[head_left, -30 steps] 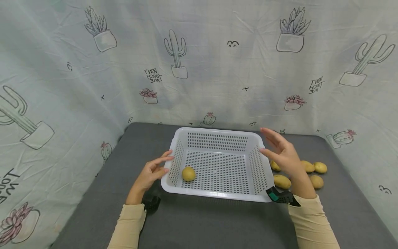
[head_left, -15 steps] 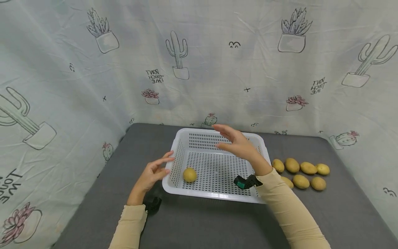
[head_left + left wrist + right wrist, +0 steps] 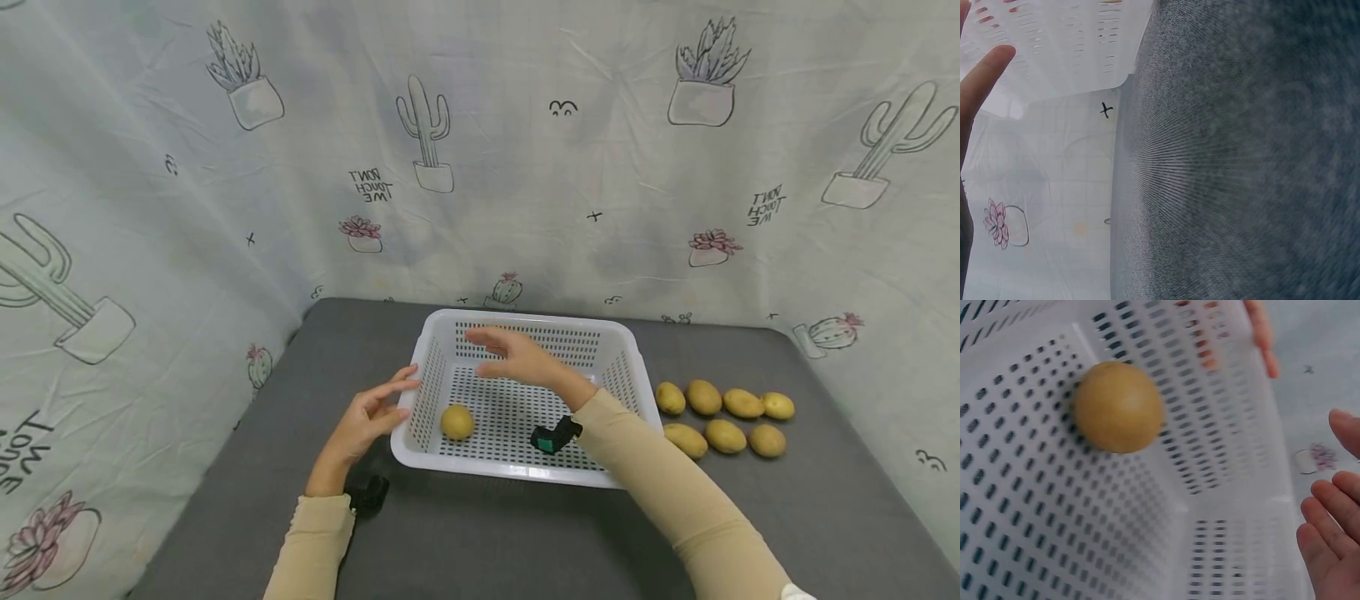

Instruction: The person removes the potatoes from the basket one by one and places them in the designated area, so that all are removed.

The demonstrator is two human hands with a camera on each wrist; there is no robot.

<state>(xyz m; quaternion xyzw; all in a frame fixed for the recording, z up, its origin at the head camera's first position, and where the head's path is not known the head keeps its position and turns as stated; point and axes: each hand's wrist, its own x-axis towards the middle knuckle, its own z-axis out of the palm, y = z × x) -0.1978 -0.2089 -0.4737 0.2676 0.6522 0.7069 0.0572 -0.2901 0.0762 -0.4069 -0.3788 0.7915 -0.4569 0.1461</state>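
Note:
A white perforated plastic basket (image 3: 525, 477) stands on the dark grey table, with one round yellow potato (image 3: 457, 422) in its near left corner. The right wrist view shows this potato (image 3: 1119, 407) from above, resting on the slotted floor. My left hand (image 3: 362, 425) is at the basket's left side, fingertips at the rim, fingers loosely bent. The left wrist view has one finger (image 3: 988, 78) against the outer wall. Over the basket, right of the potato, my right hand (image 3: 517, 358) hovers with thumb and fingers spread apart and nothing between them.
To the basket's right, several potatoes (image 3: 725, 436) lie in two rows on the table (image 3: 480, 542). A white cloth (image 3: 510, 167) printed with cacti hangs behind the table and along its sides.
My right hand has swung left from the basket's right rim to above its inside, uncovering the potatoes on the right. The left hand and the basket have stayed in place.

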